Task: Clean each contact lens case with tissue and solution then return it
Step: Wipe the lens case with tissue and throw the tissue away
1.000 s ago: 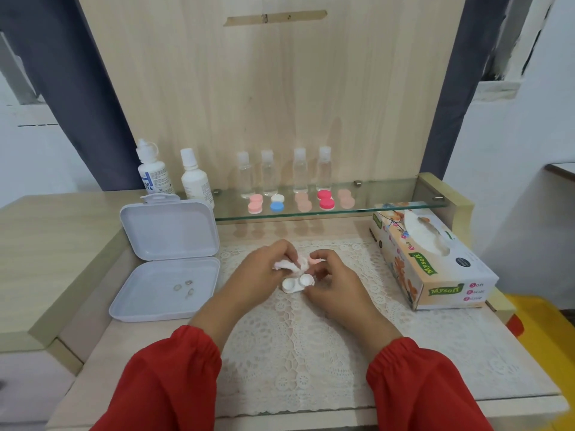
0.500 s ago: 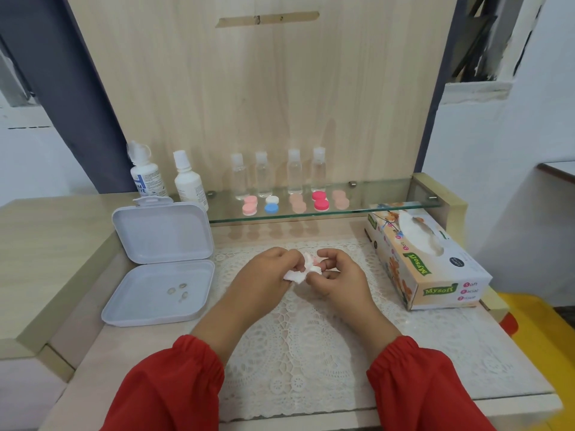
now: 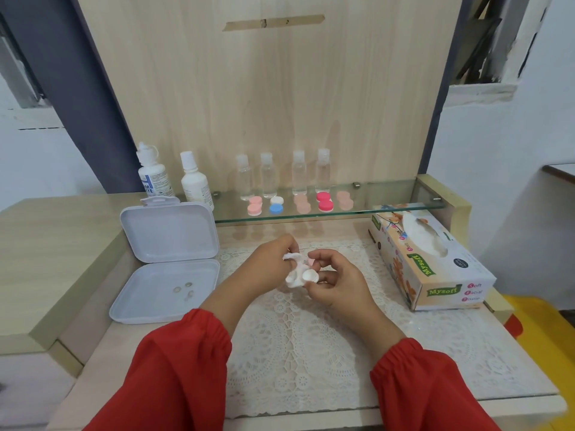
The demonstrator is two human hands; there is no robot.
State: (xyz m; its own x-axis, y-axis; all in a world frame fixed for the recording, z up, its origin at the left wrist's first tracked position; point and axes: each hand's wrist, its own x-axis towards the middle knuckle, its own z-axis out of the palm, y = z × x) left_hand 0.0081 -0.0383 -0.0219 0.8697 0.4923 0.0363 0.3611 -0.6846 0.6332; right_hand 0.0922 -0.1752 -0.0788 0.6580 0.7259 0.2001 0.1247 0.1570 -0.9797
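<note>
Wiping the small white plastic lens case [image 3: 309,276], we are pinching it in our right hand [image 3: 334,283] above the lace mat's centre so our left hand [image 3: 264,265], at nine o'clock, gripping crumpled white tissue [image 3: 294,275], is reaching inside.

Open white plastic box [image 3: 169,241] lies left of the lace mat [image 3: 311,337], small bits inside

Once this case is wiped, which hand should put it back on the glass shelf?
Probably right. The right hand already pinches the white lens case, while the left hand grips the tissue. The glass shelf lies straight ahead, so no handover needed.
</note>
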